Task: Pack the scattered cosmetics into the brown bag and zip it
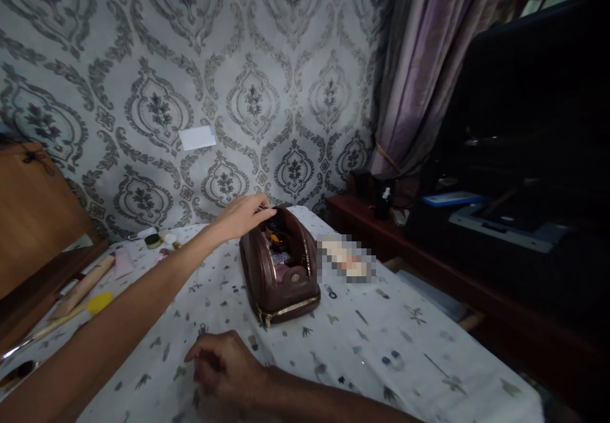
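Spillage seemed the likeliest trouble, because your left hand (245, 214) was at the far rim of the unzipped brown bag (284, 292) on the patterned cloth (395, 324), its grip impossible to tell, while your right hand (229, 367), loosely curled around nothing, left the near end unbraced against tipping.

Dark brown bag (257, 277), grey damask wallpaper (252, 96), white leaf-print cloth (381, 321), curtain (419, 61) — perhaps lilac, poorly lit
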`<state>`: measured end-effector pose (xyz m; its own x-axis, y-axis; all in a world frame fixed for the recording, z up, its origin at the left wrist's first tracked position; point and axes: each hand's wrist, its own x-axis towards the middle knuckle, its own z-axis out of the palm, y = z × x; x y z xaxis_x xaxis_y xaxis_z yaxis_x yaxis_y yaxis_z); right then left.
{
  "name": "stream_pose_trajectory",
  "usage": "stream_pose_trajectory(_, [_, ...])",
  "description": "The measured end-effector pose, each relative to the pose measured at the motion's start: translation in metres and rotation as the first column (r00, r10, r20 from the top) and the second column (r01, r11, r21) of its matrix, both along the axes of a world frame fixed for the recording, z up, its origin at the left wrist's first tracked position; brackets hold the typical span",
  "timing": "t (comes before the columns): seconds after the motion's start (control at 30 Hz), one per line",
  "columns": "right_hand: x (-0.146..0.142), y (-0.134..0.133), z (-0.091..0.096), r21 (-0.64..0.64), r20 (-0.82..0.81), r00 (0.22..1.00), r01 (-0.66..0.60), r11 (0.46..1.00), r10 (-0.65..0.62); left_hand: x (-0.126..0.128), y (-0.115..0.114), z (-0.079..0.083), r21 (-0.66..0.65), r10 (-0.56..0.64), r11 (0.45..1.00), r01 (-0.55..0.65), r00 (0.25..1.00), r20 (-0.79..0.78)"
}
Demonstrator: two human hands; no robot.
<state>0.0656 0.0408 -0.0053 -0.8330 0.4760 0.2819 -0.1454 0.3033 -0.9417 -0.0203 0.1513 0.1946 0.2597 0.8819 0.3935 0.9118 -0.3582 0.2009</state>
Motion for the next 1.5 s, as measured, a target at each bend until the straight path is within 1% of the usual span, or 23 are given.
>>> stream_pose_trajectory(0.03, [0.004, 0.001, 0.009, 0.096, -0.077, 0.996, 0.042, 0.995, -0.034, -0.003, -0.002, -0.001, 0.004, 0.000, 1.000, 0.000, 0.999, 0.048])
stream_pose_trajectory(0.07, [0.008, 0.004, 0.019, 0.159, -0.155, 0.986, 0.088, 0.983, -0.064, -0.007, -0.005, 0.000, 0.007, 0.000, 1.000, -0.001, 0.994, 0.105])
stream_pose_trajectory(0.1, [0.012, 0.007, 0.031, 0.168, -0.224, 0.970, 0.136, 0.976, -0.096, -0.011, -0.008, 0.000, 0.011, 0.000, 1.000, -0.002, 0.985, 0.174])
stream_pose_trajectory(0.13, [0.015, 0.012, 0.042, 0.118, -0.277, 0.950, 0.181, 0.976, -0.142, -0.016, -0.014, 0.000, 0.012, -0.002, 1.000, -0.001, 0.967, 0.253])
stream_pose_trajectory(0.17, [0.019, 0.017, 0.054, 0.027, -0.307, 0.932, 0.212, 0.977, -0.194, -0.020, -0.020, 0.001, 0.012, -0.006, 1.000, 0.002, 0.941, 0.338])
stream_pose_trajectory(0.23, [0.025, 0.030, 0.075, -0.208, -0.352, 0.889, 0.229, 0.951, -0.292, -0.031, -0.036, 0.000, 0.023, -0.016, 1.000, 0.005, 0.867, 0.498])
stream_pose_trajectory(0.3, [0.030, 0.043, 0.092, -0.418, -0.388, 0.840, 0.206, 0.885, -0.379, -0.043, -0.053, -0.005, 0.033, -0.017, 0.999, -0.004, 0.788, 0.615])
stream_pose_trajectory(0.33, [0.032, 0.048, 0.098, -0.499, -0.396, 0.820, 0.186, 0.847, -0.413, -0.049, -0.062, -0.009, 0.031, -0.013, 0.999, -0.010, 0.753, 0.658])
stream_pose_trajectory(0.4, [0.035, 0.055, 0.106, -0.598, -0.413, 0.786, 0.147, 0.788, -0.461, -0.061, -0.076, -0.018, 0.016, -0.008, 1.000, -0.005, 0.688, 0.725])
stream_pose_trajectory(0.5, [0.036, 0.059, 0.109, -0.642, -0.433, 0.767, 0.107, 0.759, -0.474, -0.075, -0.088, -0.031, -0.009, -0.019, 0.999, 0.042, 0.608, 0.794])
stream_pose_trajectory(0.57, [0.035, 0.058, 0.107, -0.638, -0.422, 0.777, 0.111, 0.762, -0.467, -0.079, -0.090, -0.037, -0.006, -0.038, 0.997, 0.078, 0.555, 0.831])
stream_pose_trajectory(0.63, [0.034, 0.057, 0.104, -0.620, -0.409, 0.789, 0.128, 0.774, -0.458, -0.078, -0.089, -0.039, 0.003, -0.058, 0.993, 0.115, 0.478, 0.876])
stream_pose_trajectory(0.73, [0.033, 0.058, 0.100, -0.587, -0.417, 0.782, 0.156, 0.794, -0.463, -0.070, -0.086, -0.041, 0.046, -0.087, 0.988, 0.146, 0.287, 0.954])
stream_pose_trajectory(0.83, [0.034, 0.058, 0.096, -0.525, -0.432, 0.760, 0.226, 0.820, -0.486, -0.059, -0.083, -0.045, 0.091, -0.100, 0.989, 0.116, 0.079, 0.992])
stream_pose_trajectory(0.9, [0.035, 0.058, 0.092, -0.446, -0.435, 0.759, 0.285, 0.848, -0.484, -0.053, -0.081, -0.048, 0.117, -0.116, 0.990, 0.081, -0.020, 0.993])
stream_pose_trajectory(1.0, [0.035, 0.056, 0.088, -0.341, -0.417, 0.792, 0.317, 0.885, -0.445, -0.049, -0.078, -0.054, 0.156, -0.153, 0.987, 0.024, -0.114, 0.982])
stream_pose_trajectory(1.1, [0.034, 0.053, 0.086, -0.293, -0.419, 0.818, 0.288, 0.912, -0.394, -0.050, -0.075, -0.060, 0.166, -0.166, 0.986, -0.015, -0.176, 0.970])
stream_pose_trajectory(1.2, [0.034, 0.050, 0.086, -0.246, -0.426, 0.838, 0.256, 0.935, -0.342, -0.053, -0.073, -0.067, 0.145, -0.140, 0.989, 0.008, -0.222, 0.965])
stream_pose_trajectory(1.3, [0.035, 0.050, 0.086, -0.248, -0.381, 0.865, 0.245, 0.937, -0.327, -0.053, -0.073, -0.072, 0.126, -0.113, 0.991, 0.042, -0.236, 0.965])
stream_pose_trajectory(1.37, [0.035, 0.051, 0.086, -0.252, -0.341, 0.877, 0.260, 0.932, -0.337, -0.050, -0.075, -0.074, 0.110, -0.092, 0.991, 0.073, -0.213, 0.973])
stream_pose_trajectory(1.4, [0.034, 0.051, 0.086, -0.249, -0.324, 0.884, 0.265, 0.931, -0.338, -0.047, -0.077, -0.074, 0.096, -0.076, 0.990, 0.099, -0.187, 0.979])
stream_pose_trajectory(1.43, [0.033, 0.051, 0.086, -0.249, -0.312, 0.889, 0.263, 0.932, -0.334, -0.043, -0.080, -0.073, 0.078, -0.058, 0.988, 0.132, -0.149, 0.987])
stream_pose_trajectory(1.5, [0.032, 0.051, 0.089, -0.264, -0.299, 0.904, 0.229, 0.937, -0.305, -0.036, -0.088, -0.072, 0.034, -0.026, 0.978, 0.205, -0.043, 0.999])
